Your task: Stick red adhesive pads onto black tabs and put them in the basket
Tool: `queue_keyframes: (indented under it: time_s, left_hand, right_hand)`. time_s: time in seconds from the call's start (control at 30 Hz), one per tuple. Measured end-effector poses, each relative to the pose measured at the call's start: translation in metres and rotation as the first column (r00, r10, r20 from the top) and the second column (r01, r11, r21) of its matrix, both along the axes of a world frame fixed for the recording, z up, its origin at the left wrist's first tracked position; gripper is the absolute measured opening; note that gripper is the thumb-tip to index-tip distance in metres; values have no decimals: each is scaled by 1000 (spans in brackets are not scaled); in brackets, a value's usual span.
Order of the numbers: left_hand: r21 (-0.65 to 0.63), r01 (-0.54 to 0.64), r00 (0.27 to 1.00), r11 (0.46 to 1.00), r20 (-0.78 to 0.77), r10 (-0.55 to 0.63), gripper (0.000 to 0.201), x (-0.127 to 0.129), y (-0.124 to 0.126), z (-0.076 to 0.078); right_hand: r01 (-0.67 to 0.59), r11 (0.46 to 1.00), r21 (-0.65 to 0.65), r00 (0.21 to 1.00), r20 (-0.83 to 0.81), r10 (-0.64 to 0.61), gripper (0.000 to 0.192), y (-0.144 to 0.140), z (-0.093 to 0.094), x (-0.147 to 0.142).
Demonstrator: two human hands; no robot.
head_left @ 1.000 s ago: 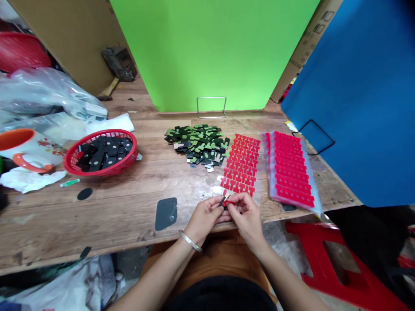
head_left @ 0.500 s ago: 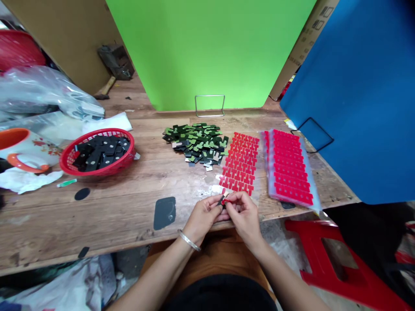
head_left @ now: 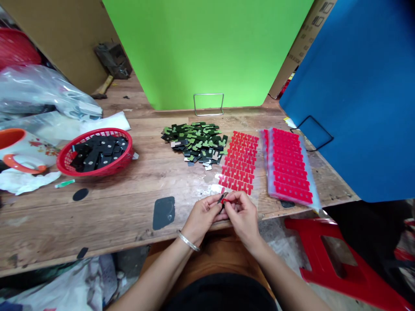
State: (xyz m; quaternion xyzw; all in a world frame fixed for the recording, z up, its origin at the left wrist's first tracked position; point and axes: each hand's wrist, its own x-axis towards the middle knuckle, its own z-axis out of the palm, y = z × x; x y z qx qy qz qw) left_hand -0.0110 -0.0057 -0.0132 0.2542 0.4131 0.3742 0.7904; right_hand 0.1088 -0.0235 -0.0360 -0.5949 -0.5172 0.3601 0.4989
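Close together at the table's front edge, both hands work on one small piece. My left hand [head_left: 207,211], with a bangle at its wrist, is closed on a small black flat piece [head_left: 221,199]. Between the fingertips of my right hand [head_left: 241,209] is a small red sticker [head_left: 224,201], held against the black piece; fingers partly cover both. Just beyond lies a sheet of red T-shaped stickers [head_left: 240,162]. Left of that sheet is a loose pile of black and green flat pieces [head_left: 197,142].
More red sticker sheets [head_left: 290,166] lie stacked in clear plastic at right. A red basket [head_left: 94,170] of black parts and a mug [head_left: 29,149] stand at left. Green [head_left: 207,52] and blue boards [head_left: 356,108] rise behind. A red stool [head_left: 343,263] stands below right.
The black piece has turned slightly between my fingers, with the red sticker still against it. Both hands stay in nearly the same place; the view has shifted a little.
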Motion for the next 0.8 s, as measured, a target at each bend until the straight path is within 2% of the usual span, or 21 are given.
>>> queue_keyframes:
  time_s: [0.23,0.33,0.47,0.8]
  left_hand:
    - [5,-105,991,994,-83,105,32,6,-3,-1]
    - [26,-125,988,992,-91,127,33,8,-4,-2]
    - [34,-106,989,994,-103,109,34,8,-5,-1]
    - [22,-73,990,997,-120,75,36,7,-5,0]
  right_hand:
    - [-11,1000,6,997,76,10,4,-6,3,-2]
    - [-19,998,59,990,141,10,6,-7,8,-1]
    - [41,987,156,971,225,-76,5,-3,18,2]
    - [47,992,117,980,189,-68,7,8,18,5]
